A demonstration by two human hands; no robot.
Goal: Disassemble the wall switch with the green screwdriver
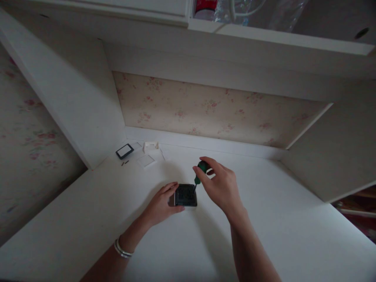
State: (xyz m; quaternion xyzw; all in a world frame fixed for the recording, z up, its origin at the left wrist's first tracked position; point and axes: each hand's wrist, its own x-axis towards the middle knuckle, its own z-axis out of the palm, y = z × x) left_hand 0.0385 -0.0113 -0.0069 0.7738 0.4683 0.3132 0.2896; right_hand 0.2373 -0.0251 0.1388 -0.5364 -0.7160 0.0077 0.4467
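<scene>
My left hand (161, 205) grips a small rectangular device (185, 196) with a dark face and a pale edge, thumb at its near side and fingers at its far left corner. The device lies on the white desk. My right hand (221, 184) is closed around the green handle of a screwdriver (201, 170). The screwdriver stands tilted, its metal shaft pointing down at the right part of the dark face. Whether the tip sits in a screw is too small to tell.
At the back left of the desk (264, 231) lie a black-framed piece with a pale panel (125, 151), two small dark bits (125, 162), a thin white frame (146, 160) and a white plastic part (151, 146). Shelf panels (323, 145) enclose both sides; an overhead shelf (279, 41) holds bottles.
</scene>
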